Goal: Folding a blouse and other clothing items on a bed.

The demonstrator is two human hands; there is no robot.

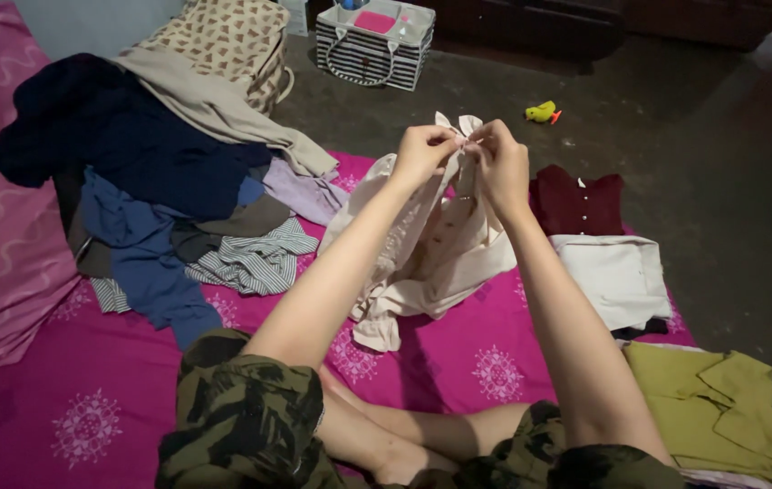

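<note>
cream shirt (445, 244): held up by its collar above the magenta sheet (87, 362), limp, creased, hem resting on the sheet | left hand (422, 152) and right hand (499, 158): fingertips pinched on the collar, almost touching | left: heap of unfolded clothes (150, 172) | right: folded maroon top (578, 201), white garment (617, 276), olive garment (717, 407) | behind: striped basket (373, 50), yellow toy (542, 112)

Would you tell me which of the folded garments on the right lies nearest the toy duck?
The dark red top: it lies farthest up the mat, closest to the duck, beyond the white one and olive one.
</note>
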